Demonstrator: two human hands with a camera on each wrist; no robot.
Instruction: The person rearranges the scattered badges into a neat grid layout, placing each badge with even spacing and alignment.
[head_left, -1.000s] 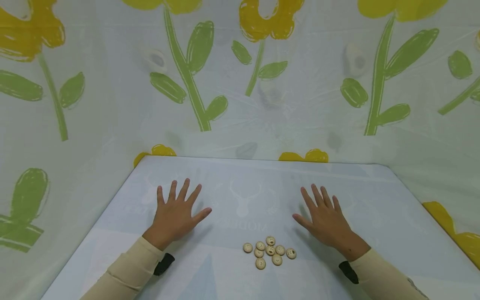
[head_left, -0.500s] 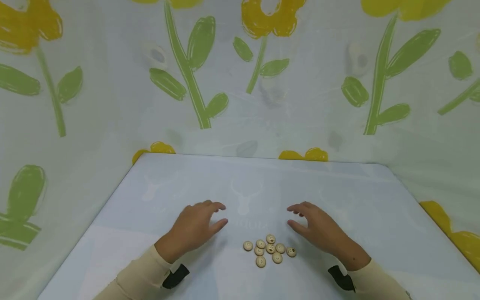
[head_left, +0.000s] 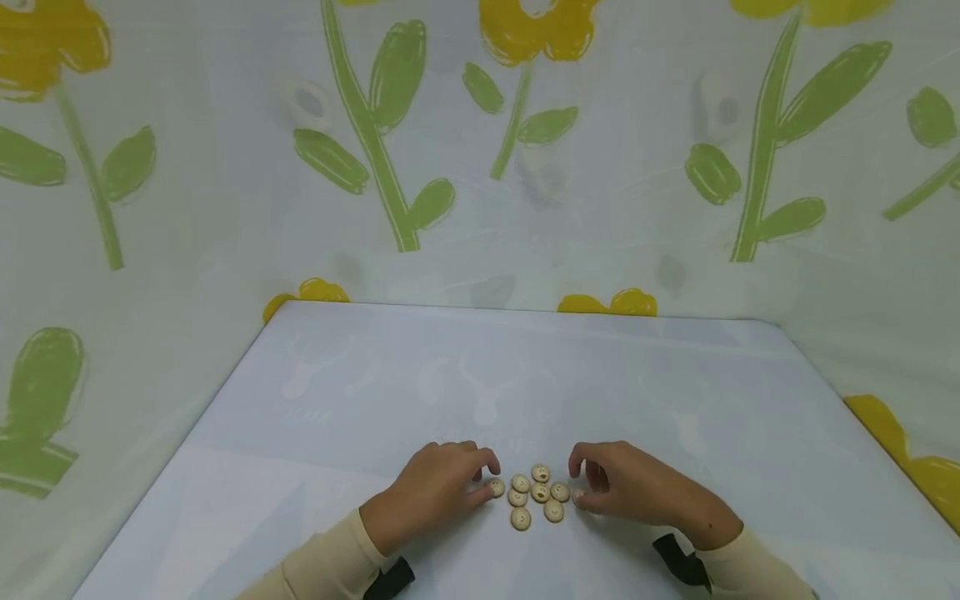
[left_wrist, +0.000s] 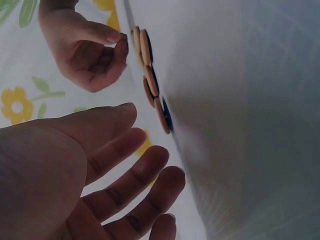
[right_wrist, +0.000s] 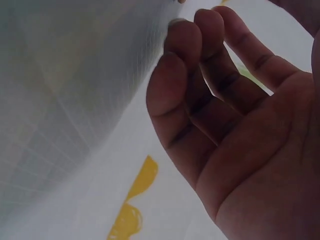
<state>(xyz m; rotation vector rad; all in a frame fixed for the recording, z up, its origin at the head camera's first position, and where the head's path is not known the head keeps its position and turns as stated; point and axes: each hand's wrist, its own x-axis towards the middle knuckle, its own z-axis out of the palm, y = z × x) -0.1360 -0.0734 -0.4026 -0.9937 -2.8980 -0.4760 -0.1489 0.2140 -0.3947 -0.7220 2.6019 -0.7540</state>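
Several round, pale wooden buttons (head_left: 521, 518) lie in a loose group on the white table (head_left: 420, 375). My left hand (head_left: 431, 492) is at the group's left side, its thumb by the leftmost button (head_left: 497, 487). The left wrist view shows a gap between that thumb and the loosely bent fingers, with nothing held. On the other side, my right hand (head_left: 637, 483) has its bent fingers above the rightmost button (head_left: 577, 496), which the thumb partly hides. Whether that thumb touches it is unclear. In the left wrist view the buttons (left_wrist: 152, 80) appear edge-on.
The table's far edge meets a pale hanging cloth (head_left: 600, 225) printed with yellow flowers and green leaves. Beige sleeves (head_left: 322, 558) and dark wrist straps (head_left: 678, 560) show at the bottom of the head view.
Both hands have come down and inward from spread positions to either side of the buttons. Their fingers have gone from straight to bent. The buttons appear to lie in the same arrangement.
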